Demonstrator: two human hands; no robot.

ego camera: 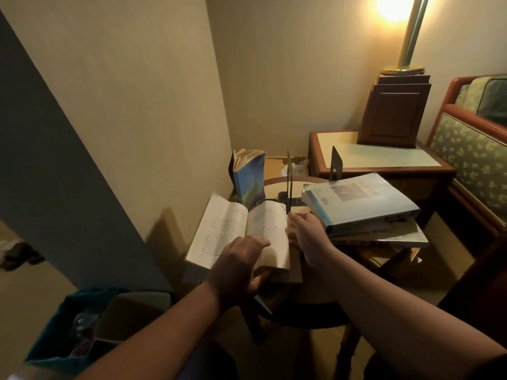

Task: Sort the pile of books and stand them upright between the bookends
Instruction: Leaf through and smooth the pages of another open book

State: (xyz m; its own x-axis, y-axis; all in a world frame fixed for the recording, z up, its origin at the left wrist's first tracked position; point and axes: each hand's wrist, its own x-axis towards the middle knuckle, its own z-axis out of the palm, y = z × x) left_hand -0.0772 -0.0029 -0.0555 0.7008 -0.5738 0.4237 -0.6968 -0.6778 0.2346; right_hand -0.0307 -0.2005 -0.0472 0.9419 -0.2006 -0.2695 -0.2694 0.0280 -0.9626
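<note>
An open paperback (233, 229) lies on the small round table (274, 187). My left hand (241, 264) grips its near edge, thumb under and fingers over the right page. My right hand (307, 231) rests at the book's right edge, fingers curled down beside it; what it grips is hidden. A blue paperback (251, 185) stands upright behind the open book, pages fanned. Two thin dark metal bookends stand on the table, one (288, 182) at the middle, the other (336, 164) further right. A pile of books (362, 207) lies flat at the right, a light-blue one on top.
A wooden side table (384, 160) with a dark wood box (392, 113) and a lit lamp stands behind. A floral-cushioned seat (472, 157) is at the right. Bins (96, 325) sit on the floor at the lower left. The wall is close on the left.
</note>
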